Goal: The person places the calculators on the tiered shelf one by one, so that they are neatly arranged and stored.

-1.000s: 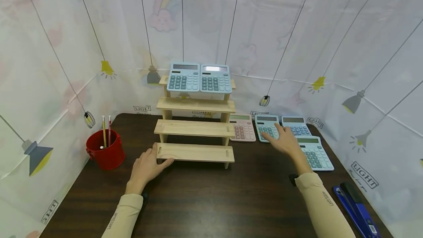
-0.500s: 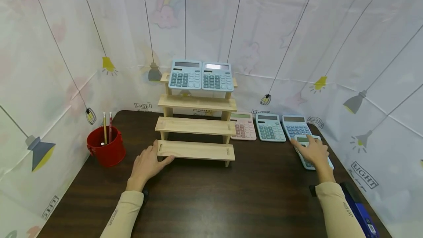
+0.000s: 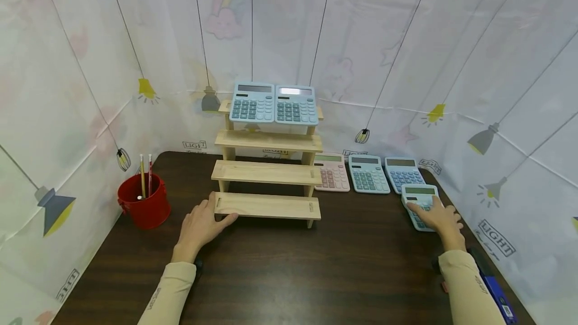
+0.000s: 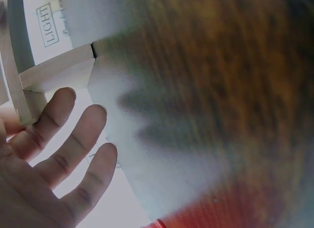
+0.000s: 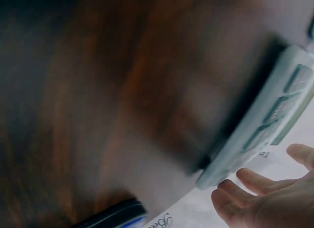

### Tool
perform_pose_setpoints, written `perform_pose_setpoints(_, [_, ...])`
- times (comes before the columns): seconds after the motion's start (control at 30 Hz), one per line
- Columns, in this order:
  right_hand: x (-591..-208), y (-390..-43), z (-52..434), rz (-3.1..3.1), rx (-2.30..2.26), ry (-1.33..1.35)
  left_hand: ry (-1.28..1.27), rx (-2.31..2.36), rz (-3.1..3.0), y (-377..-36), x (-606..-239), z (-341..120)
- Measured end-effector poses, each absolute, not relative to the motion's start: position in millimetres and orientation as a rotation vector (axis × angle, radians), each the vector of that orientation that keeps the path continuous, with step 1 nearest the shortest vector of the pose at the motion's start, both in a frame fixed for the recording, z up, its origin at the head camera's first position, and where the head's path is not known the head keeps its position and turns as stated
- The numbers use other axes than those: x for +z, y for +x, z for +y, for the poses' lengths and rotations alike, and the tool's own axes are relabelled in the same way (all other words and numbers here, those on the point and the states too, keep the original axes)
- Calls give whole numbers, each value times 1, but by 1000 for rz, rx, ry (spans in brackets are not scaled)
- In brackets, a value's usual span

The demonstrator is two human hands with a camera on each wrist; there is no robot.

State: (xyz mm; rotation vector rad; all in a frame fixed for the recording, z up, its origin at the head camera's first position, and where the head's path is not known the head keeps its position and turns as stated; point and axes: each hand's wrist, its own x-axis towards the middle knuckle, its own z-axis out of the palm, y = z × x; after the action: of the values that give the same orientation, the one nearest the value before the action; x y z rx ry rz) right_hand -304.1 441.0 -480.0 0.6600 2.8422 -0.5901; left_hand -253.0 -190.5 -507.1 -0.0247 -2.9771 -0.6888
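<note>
My right hand lies flat, fingers loose, gripping nothing, on the calculator at four o'clock: light, stiff, slick plastic, best pinched by its side edges.

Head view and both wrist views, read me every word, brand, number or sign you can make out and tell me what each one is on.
"LIGHT": printed on the backdrop cloth, right of the table; again in the left wrist view.
Sleeve lettering: too small to read.
Calculator keys and displays: too small to read.
Barcode label on the blue tool: unreadable.
Right wrist view: one cut-off, blurred word.
</note>
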Motion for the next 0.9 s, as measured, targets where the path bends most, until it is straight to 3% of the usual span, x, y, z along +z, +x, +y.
perform_pose_setpoints(0.9, [-487,-302,444,2737,-521,625,-16,-693,-2973,-257,-508,-190])
